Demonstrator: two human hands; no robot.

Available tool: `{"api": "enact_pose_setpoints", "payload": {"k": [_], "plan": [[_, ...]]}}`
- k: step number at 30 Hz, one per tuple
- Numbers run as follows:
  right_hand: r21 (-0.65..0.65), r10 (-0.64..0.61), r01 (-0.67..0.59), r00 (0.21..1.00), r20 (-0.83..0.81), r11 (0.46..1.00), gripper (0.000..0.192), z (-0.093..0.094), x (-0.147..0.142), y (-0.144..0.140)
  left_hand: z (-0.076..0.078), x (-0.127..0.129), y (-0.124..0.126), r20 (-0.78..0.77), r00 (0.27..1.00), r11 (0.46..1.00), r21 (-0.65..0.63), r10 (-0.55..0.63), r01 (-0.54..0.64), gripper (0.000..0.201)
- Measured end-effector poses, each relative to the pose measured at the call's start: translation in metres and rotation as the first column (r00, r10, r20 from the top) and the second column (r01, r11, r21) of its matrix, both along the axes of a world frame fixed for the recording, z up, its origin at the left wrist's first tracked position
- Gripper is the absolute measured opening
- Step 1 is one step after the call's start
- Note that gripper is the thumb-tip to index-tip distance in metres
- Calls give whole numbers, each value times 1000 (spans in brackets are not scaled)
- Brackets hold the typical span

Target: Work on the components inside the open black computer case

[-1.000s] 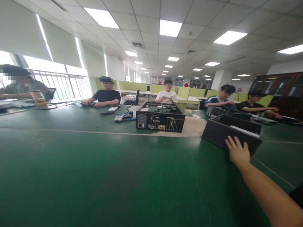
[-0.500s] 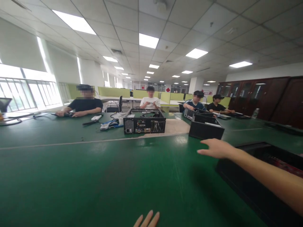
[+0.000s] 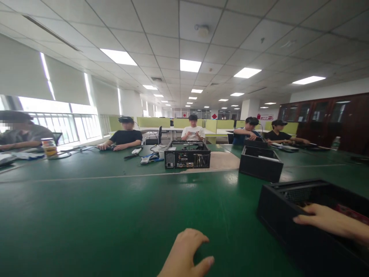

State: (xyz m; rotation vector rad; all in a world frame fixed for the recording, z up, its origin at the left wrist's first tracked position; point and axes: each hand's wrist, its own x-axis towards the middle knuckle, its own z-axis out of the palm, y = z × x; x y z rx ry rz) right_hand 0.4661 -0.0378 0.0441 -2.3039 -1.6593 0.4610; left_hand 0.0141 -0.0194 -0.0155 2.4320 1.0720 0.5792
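Note:
A black open-topped computer case point(image 3: 284, 219) stands on the green table at the lower right, with some red parts inside it. My right hand point(image 3: 328, 221) is at its near wall, thumb on the outer face and fingers over the rim, closed on that edge. The fingertips inside the case are partly hidden. My left hand point(image 3: 186, 252) is over the bare green tabletop at the bottom middle. Its fingers are curved and the thumb stands apart, with nothing between them.
Opposite, another computer case point(image 3: 187, 154) shows its rear ports. A black case point(image 3: 261, 165) sits to its right. Cables and a blue-white packet point(image 3: 151, 158) lie left of centre, near a jar point(image 3: 49, 147). Several people sit along the far side. The green table point(image 3: 115, 215) extends before me.
My right hand has come down from above the table onto the near case's rim. My left hand has risen further into view. The view has shifted, revealing another person at far left.

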Motion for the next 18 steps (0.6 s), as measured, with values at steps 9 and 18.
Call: {"api": "enact_pose_setpoints", "payload": {"k": [9, 18], "plan": [[-21, 536, -565, 793, -291, 825, 39, 39, -230, 21, 80, 38, 10, -52, 988, 984, 110, 144, -138, 58], [-13, 578, -616, 732, 360, 788, 26, 30, -184, 76, 82, -31, 51, -389, 911, 980, 186, 135, -66, 50]]}}
